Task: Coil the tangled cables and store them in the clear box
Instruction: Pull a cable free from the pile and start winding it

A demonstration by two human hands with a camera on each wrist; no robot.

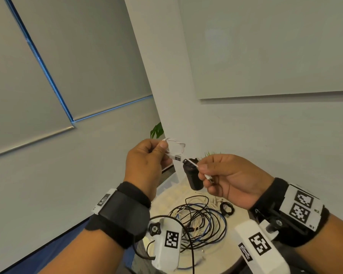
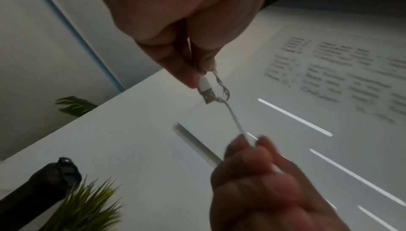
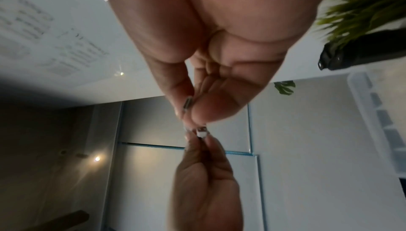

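Step in hand: winding one white cable [image 1: 175, 147] into a small coil, held up in the air above the round table [image 1: 238, 214].
Left hand [image 1: 147, 165]: thumb and fingers pinch the coiled loops together with the USB plug [image 2: 207, 94], which sticks out toward the other hand.
Right hand [image 1: 228, 178]: thumb and forefinger pinch the free tail of the same cable near its small end plug [image 1: 210, 178]; the other fingers are curled in.
Cable position: it spans the short gap between the two hands, loops on the left side, a nearly straight run to the right pinch.
Rest of the work: a tangle of black, blue and white cables [image 1: 200, 222] lies on the table below the hands, not yet sorted.
Clear box: a ribbed clear container [image 3: 377, 113] shows at the edge of the right wrist view, beyond the table; its inside is not visible.
Nearby: a black bottle [image 1: 192, 175] stands just behind the hands, with a small green plant [image 2: 85, 205] beside it.
Risk 1: the loops are held only by a light pinch; loosening it to tuck the tail could let the coil spring open.
Risk 2: pulling the tail too hard could shrink or distort the loops.
Risk 3: lowering the hands carelessly could knock the bottle or snag the pile.
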